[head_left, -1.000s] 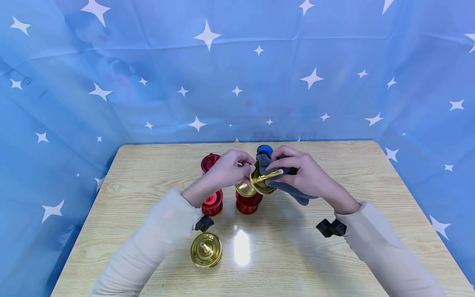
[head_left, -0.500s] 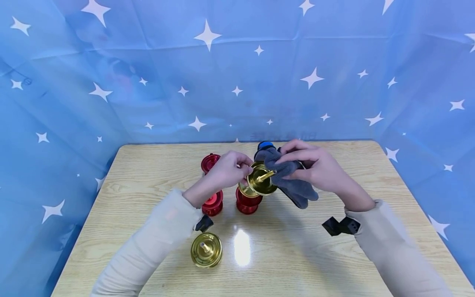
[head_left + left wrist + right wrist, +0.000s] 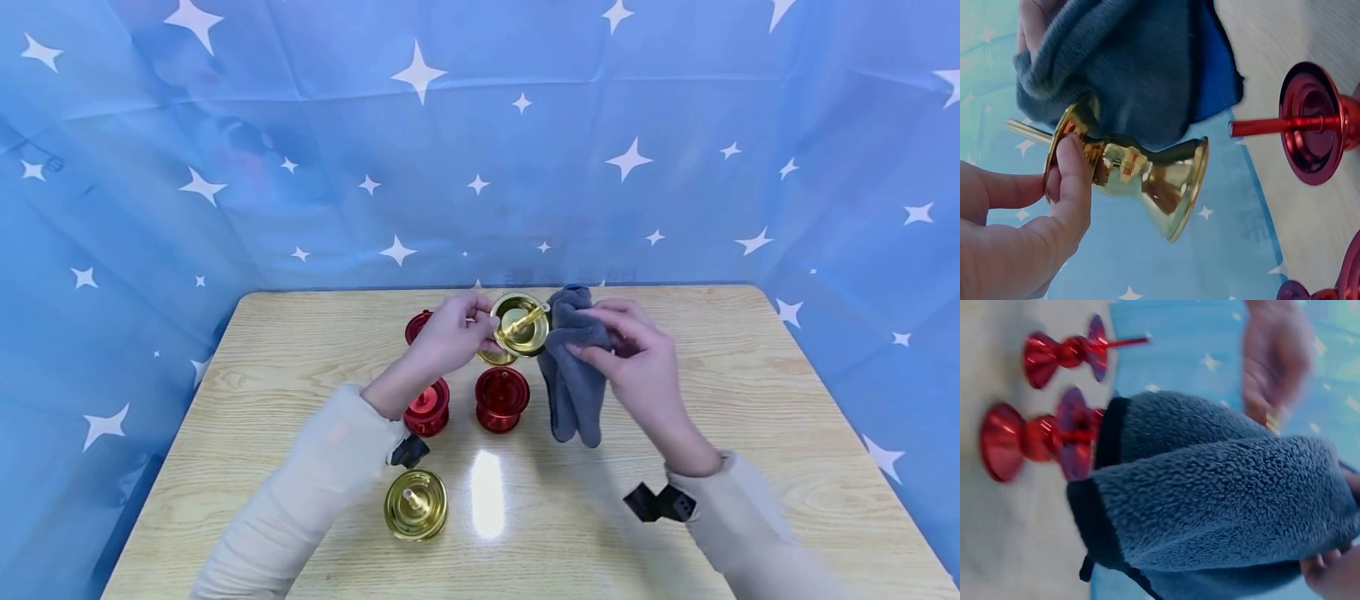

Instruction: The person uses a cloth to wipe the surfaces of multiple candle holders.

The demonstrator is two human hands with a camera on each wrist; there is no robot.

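My left hand (image 3: 453,333) pinches the dish rim of a shiny gold candlestick (image 3: 519,323) between thumb and fingers. In the left wrist view the candlestick (image 3: 1127,167) lies tilted nearly on its side, its thin stem pointing left and flared foot to the right. A thick grey cloth (image 3: 576,371), with a blue patch showing in the left wrist view, hangs in folds just right of the candlestick. My right hand (image 3: 637,350) grips the cloth near its top. Fluffy pile and a dark hem show on the cloth (image 3: 1222,500) in the right wrist view.
Below the raised candlestick stands a red candlestick (image 3: 502,400). Another red one (image 3: 427,407) is to its left, and a third (image 3: 416,325) is partly behind my left hand. A second gold candlestick (image 3: 416,505) stands nearer on the wooden table (image 3: 300,333). A blue star-patterned curtain surrounds the back.
My left hand has tilted and raised the gold candlestick, exposing the red one beneath. The cloth has come off its dish and hangs at its right; the blue patch no longer shows in the head view.
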